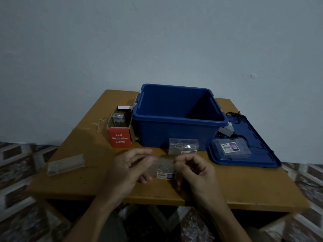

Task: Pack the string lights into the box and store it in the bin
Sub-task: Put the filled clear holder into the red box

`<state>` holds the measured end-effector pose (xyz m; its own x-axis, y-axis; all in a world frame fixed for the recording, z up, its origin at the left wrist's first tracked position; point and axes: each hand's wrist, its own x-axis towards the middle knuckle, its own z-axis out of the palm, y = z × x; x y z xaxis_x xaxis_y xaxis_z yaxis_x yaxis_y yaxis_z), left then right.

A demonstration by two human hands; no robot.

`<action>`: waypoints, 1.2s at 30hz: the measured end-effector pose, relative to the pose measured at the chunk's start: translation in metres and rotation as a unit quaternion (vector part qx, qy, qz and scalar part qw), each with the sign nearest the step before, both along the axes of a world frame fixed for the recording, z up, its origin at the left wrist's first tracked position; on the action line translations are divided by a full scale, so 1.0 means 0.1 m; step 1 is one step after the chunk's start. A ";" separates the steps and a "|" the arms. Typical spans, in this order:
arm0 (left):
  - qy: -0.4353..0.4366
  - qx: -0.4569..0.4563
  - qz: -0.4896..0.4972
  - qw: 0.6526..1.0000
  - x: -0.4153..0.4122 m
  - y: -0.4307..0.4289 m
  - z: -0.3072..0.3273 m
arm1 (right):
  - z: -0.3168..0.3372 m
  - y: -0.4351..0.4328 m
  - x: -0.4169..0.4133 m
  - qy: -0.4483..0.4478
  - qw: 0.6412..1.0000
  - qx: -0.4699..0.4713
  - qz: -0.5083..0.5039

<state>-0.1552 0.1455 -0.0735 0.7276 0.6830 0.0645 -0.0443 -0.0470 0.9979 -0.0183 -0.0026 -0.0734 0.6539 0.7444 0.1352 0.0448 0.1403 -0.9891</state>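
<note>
Over the near part of the table, my left hand (pixel 128 170) and my right hand (pixel 194 170) hold a clear plastic packet of string lights (pixel 162 167) between them, each pinching one end. An open red box (pixel 119 131) marked "LED Decorative Lights" stands at the left of the blue bin (pixel 178 126), with something pale inside it. The bin is open and looks empty. A second clear packet (pixel 183 145) leans against the bin's front wall.
The blue bin lid (pixel 244 154) lies to the right with another packet (pixel 232 147) and black cable (pixel 234 116) on it. A clear plastic tray (pixel 65 164) lies at the table's left. Thin wire (pixel 99 123) trails left of the red box. A wall stands behind the wooden table (pixel 244 187).
</note>
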 end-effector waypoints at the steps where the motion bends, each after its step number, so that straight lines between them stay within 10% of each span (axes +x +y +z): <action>1: 0.013 0.009 -0.003 1.000 0.00 0.00 0.01 | 0.00 0.01 0.00 0.005 1.000 -0.005 -0.007; 36: 0.170 0.027 0.145 0.974 -0.07 0.08 0.14 | 0.05 0.31 -0.17 -0.058 0.983 -0.155 -0.080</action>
<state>-0.1622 0.1532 -0.0590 0.4893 0.8657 -0.1052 0.3112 -0.0606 0.9484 -0.0358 0.0283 -0.0689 0.7591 0.6509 -0.0019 0.1567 -0.1855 -0.9701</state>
